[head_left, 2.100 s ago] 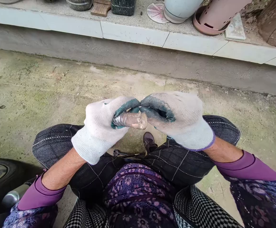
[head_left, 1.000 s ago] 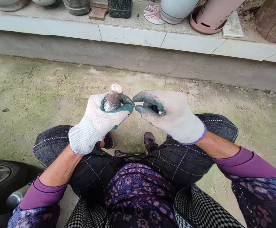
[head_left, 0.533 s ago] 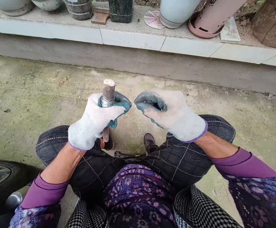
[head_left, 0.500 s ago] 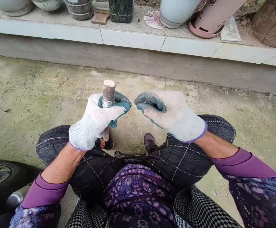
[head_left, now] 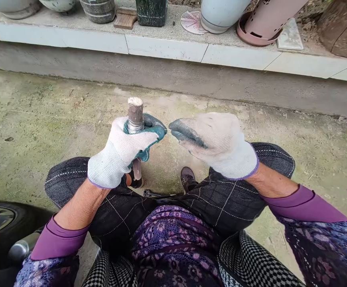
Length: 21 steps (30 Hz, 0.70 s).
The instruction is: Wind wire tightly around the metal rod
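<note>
My left hand [head_left: 122, 149], in a white glove with a green palm, is closed round a short wooden stick [head_left: 135, 111] held upright. Thin silver wire [head_left: 134, 126] is wound in a coil round the stick just above my fingers. The stick's lower end shows below my fist. My right hand [head_left: 215, 141], in a white glove with a dark grey palm, is just to the right, its fingertips pinched together and pointing at the coil. A thin strand seems to run from the coil to that pinch. Both hands hover above my knees.
I sit over mossy concrete ground [head_left: 42, 119], my dark shoes [head_left: 188, 178] below. A raised white-edged ledge [head_left: 167, 44] at the back carries pots, a dark green container [head_left: 151, 12], a pale blue vessel [head_left: 221, 14] and a pink perforated tube [head_left: 269, 20]. A tyre [head_left: 0, 223] sits lower left.
The stick has turned from lying sideways between both hands to standing upright in my left fist. My right hand let go of the stick and now pinches beside the coil.
</note>
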### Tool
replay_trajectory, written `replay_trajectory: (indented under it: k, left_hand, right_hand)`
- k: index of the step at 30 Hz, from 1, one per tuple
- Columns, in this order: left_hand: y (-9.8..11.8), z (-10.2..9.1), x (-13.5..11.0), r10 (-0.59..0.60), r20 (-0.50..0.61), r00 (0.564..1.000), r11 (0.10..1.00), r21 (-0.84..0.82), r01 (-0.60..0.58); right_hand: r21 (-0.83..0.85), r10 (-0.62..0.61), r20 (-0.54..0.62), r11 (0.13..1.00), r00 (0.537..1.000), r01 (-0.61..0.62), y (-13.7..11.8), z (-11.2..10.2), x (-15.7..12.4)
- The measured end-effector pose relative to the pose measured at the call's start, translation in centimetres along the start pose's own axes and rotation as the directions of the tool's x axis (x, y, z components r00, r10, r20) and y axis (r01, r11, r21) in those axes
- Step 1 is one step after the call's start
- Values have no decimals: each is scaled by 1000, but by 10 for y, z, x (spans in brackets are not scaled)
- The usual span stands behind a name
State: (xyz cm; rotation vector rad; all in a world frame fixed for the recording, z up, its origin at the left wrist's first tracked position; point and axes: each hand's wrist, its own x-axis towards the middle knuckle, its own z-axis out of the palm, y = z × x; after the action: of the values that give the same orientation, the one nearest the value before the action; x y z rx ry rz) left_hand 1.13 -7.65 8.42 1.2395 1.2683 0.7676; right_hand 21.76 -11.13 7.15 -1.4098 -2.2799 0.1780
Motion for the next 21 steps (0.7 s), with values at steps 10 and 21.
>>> replay_trajectory:
  k: [10, 21]
  left_hand:
    - [-2, -19, 20, -26, -55, 998, 982, -189, 15]
    - [21, -5, 53, 120, 60, 991, 966, 222, -131]
  right_hand:
    - [478, 285, 95, 827, 954, -295, 30, -4, 16]
    - [641, 291, -201, 761, 935, -99, 32, -9, 43]
